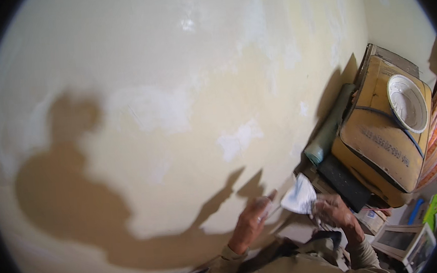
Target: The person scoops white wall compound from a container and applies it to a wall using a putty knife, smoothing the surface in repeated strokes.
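My right hand (337,212) is closed round the handle end of a putty knife. White filler covers the wide blade of this putty knife (299,197), which points up and left toward my other hand. My left hand (250,224) is closed, with its forefinger stretched upward. A thin flat tool (274,212), seen nearly edge-on, juts from its fingers toward the coated blade; its exact kind is hard to make out. Both hands are in front of the lower part of a pale yellow wall (194,153) with white filler patches (240,139).
At the right stands a stack with a yellowish-brown strapped case (380,125). A white bowl (408,104) smeared with filler rests on it. Beside the wall lies a green-grey roll (331,123). A dark flat piece (344,182) and a white frame (400,240) are lower right.
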### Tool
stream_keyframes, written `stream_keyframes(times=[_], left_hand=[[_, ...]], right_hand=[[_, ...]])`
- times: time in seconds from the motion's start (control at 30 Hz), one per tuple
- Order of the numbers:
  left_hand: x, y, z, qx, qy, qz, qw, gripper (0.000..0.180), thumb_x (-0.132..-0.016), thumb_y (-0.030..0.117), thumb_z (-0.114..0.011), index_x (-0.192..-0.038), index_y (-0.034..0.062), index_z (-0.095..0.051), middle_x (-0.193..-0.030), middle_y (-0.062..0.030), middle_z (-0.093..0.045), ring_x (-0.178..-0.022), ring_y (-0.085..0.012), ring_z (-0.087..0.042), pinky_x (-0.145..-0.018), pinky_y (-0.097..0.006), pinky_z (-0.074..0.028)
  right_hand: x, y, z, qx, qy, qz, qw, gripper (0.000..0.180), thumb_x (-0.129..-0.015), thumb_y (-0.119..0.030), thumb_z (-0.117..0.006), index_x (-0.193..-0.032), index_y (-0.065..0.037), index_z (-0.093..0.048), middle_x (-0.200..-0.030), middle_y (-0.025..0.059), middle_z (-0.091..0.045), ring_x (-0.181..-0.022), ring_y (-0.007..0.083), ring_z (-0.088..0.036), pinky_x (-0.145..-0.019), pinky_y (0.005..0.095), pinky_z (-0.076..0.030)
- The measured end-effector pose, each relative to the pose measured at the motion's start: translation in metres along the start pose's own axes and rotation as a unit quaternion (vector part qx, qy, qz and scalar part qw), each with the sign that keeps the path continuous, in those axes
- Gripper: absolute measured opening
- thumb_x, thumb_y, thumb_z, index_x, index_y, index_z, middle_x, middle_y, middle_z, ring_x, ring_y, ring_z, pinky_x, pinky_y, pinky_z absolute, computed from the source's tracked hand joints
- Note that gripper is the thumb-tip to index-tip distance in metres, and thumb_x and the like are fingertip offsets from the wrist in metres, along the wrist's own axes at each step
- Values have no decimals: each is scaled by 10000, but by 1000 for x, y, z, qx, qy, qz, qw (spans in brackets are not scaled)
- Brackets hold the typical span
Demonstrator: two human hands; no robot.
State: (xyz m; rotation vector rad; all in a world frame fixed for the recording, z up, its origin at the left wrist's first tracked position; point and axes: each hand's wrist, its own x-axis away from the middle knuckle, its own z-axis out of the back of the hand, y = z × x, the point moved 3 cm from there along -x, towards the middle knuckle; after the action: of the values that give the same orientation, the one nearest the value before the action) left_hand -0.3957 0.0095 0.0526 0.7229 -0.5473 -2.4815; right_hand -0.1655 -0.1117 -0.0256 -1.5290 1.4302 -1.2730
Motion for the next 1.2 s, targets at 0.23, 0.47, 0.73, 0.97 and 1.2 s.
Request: stream_keyframes(times=[0.23,0.47,0.73,0.97,1.2], left_hand=[[16,-11,0,-127,-126,-35,983,651,-812,-71,-621,-1431,108,-527,-1107,-168,-588,-942,-344,-644,-818,-420,-554],[29,-33,13,-54,-23,-2,998,564,-816,-95,-597,-1362,49,-584,-1065,-169,-584,-936,-338,-616,-784,-415,-534],[35,-35,18,-129,-72,7,989,494,-871,-75,-572,-1346,56,-600,-1092,-174,-613,-949,-345,-631,-823,-416,-531],[50,-64,115,-206,230,76,948,229,-965,22,-554,-1167,-55,-631,-1104,-215,-686,-970,-313,-685,-826,-404,-543],[31,-58,142,-128,279,97,947,240,-995,91,-523,-1119,-80,-636,-948,-173,-702,-848,-271,-680,-778,-372,-533]], right_hand=[[-4,20,-1,-168,-17,-23,985,278,-916,-201,-606,-916,64,-693,-681,87,-666,-494,110,-563,-445,217,-416],[-16,7,18,-100,20,20,995,278,-904,-216,-598,-881,46,-688,-672,63,-658,-461,103,-540,-428,228,-390],[-32,2,8,-275,-7,67,959,298,-919,-228,-592,-1019,44,-660,-717,99,-655,-591,144,-627,-455,255,-472],[-65,-164,-12,201,121,457,858,520,-940,-152,-627,-1449,-129,-523,-1003,75,-488,-811,174,-533,-666,286,-482],[-151,-234,-4,419,307,627,580,707,-800,-37,-717,-1423,-326,-549,-1023,95,-527,-782,228,-571,-683,356,-550]])
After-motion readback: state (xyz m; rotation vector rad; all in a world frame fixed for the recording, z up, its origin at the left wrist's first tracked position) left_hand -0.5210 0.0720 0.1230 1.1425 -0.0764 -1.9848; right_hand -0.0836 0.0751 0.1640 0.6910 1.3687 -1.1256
